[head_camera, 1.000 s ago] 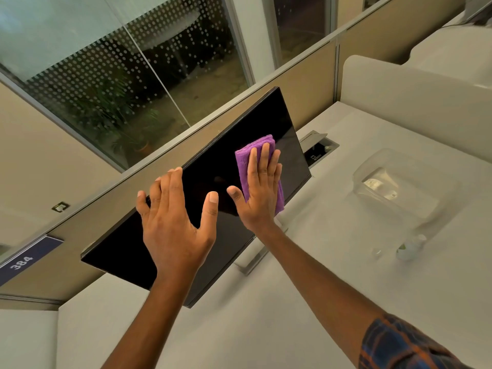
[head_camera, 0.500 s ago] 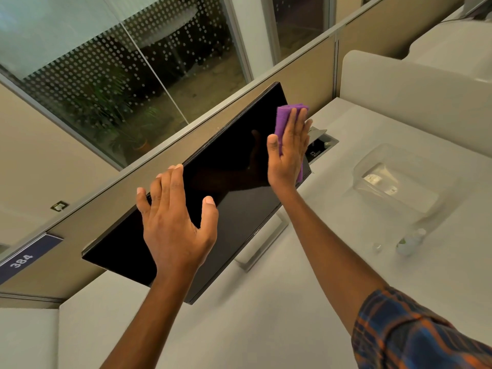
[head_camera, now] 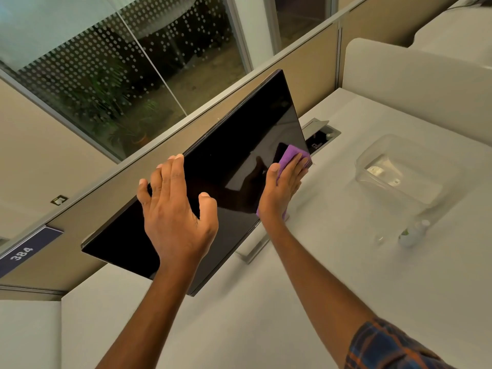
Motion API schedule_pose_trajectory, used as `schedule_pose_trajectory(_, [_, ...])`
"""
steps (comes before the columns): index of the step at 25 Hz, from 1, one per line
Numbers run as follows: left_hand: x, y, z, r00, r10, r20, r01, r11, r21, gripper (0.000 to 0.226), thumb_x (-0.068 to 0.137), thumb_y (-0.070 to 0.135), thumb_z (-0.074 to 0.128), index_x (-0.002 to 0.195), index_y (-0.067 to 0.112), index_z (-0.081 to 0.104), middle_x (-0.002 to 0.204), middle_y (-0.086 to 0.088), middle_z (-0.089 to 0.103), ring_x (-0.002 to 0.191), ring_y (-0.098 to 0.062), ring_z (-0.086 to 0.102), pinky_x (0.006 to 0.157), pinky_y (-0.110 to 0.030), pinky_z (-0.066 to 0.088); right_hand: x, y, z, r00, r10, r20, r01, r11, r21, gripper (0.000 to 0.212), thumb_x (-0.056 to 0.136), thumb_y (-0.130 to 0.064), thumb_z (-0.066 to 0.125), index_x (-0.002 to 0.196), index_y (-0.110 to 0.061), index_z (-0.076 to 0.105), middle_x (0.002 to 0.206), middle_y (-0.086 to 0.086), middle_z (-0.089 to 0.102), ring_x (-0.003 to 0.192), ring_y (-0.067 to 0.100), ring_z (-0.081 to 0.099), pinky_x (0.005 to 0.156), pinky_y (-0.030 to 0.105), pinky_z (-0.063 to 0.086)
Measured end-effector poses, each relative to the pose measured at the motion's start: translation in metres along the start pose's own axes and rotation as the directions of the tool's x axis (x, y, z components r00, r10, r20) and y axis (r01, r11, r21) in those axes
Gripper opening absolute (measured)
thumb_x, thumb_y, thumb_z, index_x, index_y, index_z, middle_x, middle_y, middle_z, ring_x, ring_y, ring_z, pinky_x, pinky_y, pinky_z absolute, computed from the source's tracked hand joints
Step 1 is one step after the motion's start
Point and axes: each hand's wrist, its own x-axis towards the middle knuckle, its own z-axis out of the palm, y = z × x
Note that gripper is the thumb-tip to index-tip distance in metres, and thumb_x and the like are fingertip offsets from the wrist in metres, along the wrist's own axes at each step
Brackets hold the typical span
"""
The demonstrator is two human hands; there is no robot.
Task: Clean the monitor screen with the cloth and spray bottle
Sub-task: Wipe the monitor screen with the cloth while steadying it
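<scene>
So the white desk (head_camera: 332, 302) is biggest, w/ the black monitor (head_camera: 239, 161) tilted on it. My left hand (head_camera: 177, 209) is spread wide, fingers over the top edge at 10 o'clock. My right hand (head_camera: 283, 187) lies flat, pressing the purple cloth (head_camera: 292, 153) on the screen's 4 o'clock corner. Clear tub (head_camera: 399, 169) sits at 3 o'clock. Small spray bottle (head_camera: 412, 233) lies at 4.
</scene>
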Motion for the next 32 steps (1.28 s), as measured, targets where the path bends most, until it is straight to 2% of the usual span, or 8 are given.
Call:
schedule_pose_trajectory(6, [0.001, -0.002, 0.001, 1.0, 0.01, -0.008, -0.01, 1.0, 0.002, 0.068, 0.092, 0.038, 0.043, 0.156, 0.015, 0.044, 0.155, -0.007, 0.053, 0.144, -0.027, 0.046, 0.119, -0.059, 0.037, -0.133, 0.004, 0.021, 0.99, 0.067, 0.126, -0.072, 0.997, 0.036, 0.09, 0.101, -0.063, 0.029, 0.169, -0.017, -0.008, 0.178, -0.002, -0.017, 0.166, 0.017, -0.013, 0.136, 0.049, 0.008])
schedule_pose_trajectory(10, [0.0, -0.005, 0.004, 1.0, 0.006, -0.024, -0.006, 1.0, -0.002, 0.067, 0.093, 0.04, 0.043, 0.157, 0.017, 0.042, 0.157, -0.007, 0.052, 0.145, -0.028, 0.043, 0.115, -0.062, 0.042, -0.172, 0.008, 0.019, 0.976, -0.006, 0.217, 0.004, 1.0, 0.01, 0.095, 0.099, -0.08, 0.017, 0.166, -0.021, -0.015, 0.176, -0.007, -0.025, 0.165, 0.015, -0.019, 0.136, 0.041, 0.002])
schedule_pose_trajectory(13, [-0.002, -0.007, 0.004, 0.999, 0.04, -0.023, -0.04, 0.999, 0.014, 0.07, 0.094, 0.039, 0.046, 0.16, 0.016, 0.038, 0.161, -0.008, 0.047, 0.151, -0.029, 0.038, 0.119, -0.062, 0.037, -0.152, 0.012, 0.014, 0.977, -0.035, 0.21, 0.034, 0.999, 0.009, 0.092, 0.102, -0.075, 0.022, 0.168, -0.019, -0.012, 0.177, -0.006, -0.022, 0.165, 0.015, -0.018, 0.136, 0.037, -0.001])
schedule_pose_trajectory(16, [-0.004, -0.01, 0.006, 0.998, 0.065, -0.003, -0.064, 0.996, 0.065, 0.074, 0.095, 0.038, 0.046, 0.164, 0.014, 0.032, 0.169, -0.008, 0.037, 0.16, -0.027, 0.027, 0.132, -0.056, 0.017, -0.107, 0.01, 0.007, 0.988, 0.011, 0.153, -0.014, 1.0, 0.022, 0.088, 0.105, -0.061, 0.034, 0.17, -0.016, -0.004, 0.179, -0.002, -0.015, 0.166, 0.017, -0.013, 0.136, 0.04, 0.003])
schedule_pose_trajectory(18, [-0.005, -0.011, 0.008, 0.998, 0.066, 0.004, -0.066, 0.994, 0.084, 0.076, 0.095, 0.038, 0.046, 0.165, 0.014, 0.03, 0.172, -0.007, 0.033, 0.163, -0.025, 0.021, 0.134, -0.052, 0.009, -0.068, 0.005, 0.001, 0.991, 0.068, 0.115, -0.073, 0.996, 0.044, 0.086, 0.105, -0.057, 0.037, 0.17, -0.015, 0.0, 0.18, 0.001, -0.009, 0.167, 0.021, -0.008, 0.135, 0.043, 0.005])
schedule_pose_trajectory(25, [-0.005, -0.012, 0.01, 0.997, 0.08, 0.002, -0.08, 0.994, 0.08, 0.081, 0.088, 0.031, 0.048, 0.165, 0.012, 0.029, 0.172, -0.008, 0.032, 0.164, -0.025, 0.018, 0.134, -0.053, 0.006, 0.048, 0.008, -0.032, 0.989, 0.117, 0.09, -0.117, 0.993, -0.005, 0.07, 0.115, -0.048, 0.029, 0.17, -0.013, 0.003, 0.18, 0.005, 0.0, 0.167, 0.028, -0.004, 0.136, 0.052, 0.007])
schedule_pose_trajectory(28, [-0.004, -0.009, 0.01, 0.998, 0.069, -0.007, -0.069, 0.995, 0.067, 0.082, 0.086, 0.03, 0.047, 0.164, 0.012, 0.031, 0.171, -0.008, 0.033, 0.163, -0.025, 0.019, 0.134, -0.052, 0.006, 0.043, 0.004, -0.03, 0.988, 0.123, 0.091, -0.126, 0.992, 0.023, 0.071, 0.115, -0.048, 0.029, 0.17, -0.012, 0.004, 0.18, 0.006, 0.002, 0.167, 0.027, -0.001, 0.136, 0.051, 0.008])
schedule_pose_trajectory(32, [-0.003, -0.006, 0.01, 0.998, 0.065, -0.011, -0.064, 0.996, 0.06, 0.082, 0.085, 0.029, 0.05, 0.163, 0.012, 0.033, 0.169, -0.008, 0.037, 0.161, -0.027, 0.025, 0.134, -0.053, 0.009, -0.01, 0.004, -0.02, 0.987, 0.13, 0.094, -0.136, 0.989, 0.056, 0.076, 0.113, -0.05, 0.036, 0.17, -0.01, 0.005, 0.18, 0.007, 0.007, 0.167, 0.025, 0.005, 0.135, 0.05, 0.019])
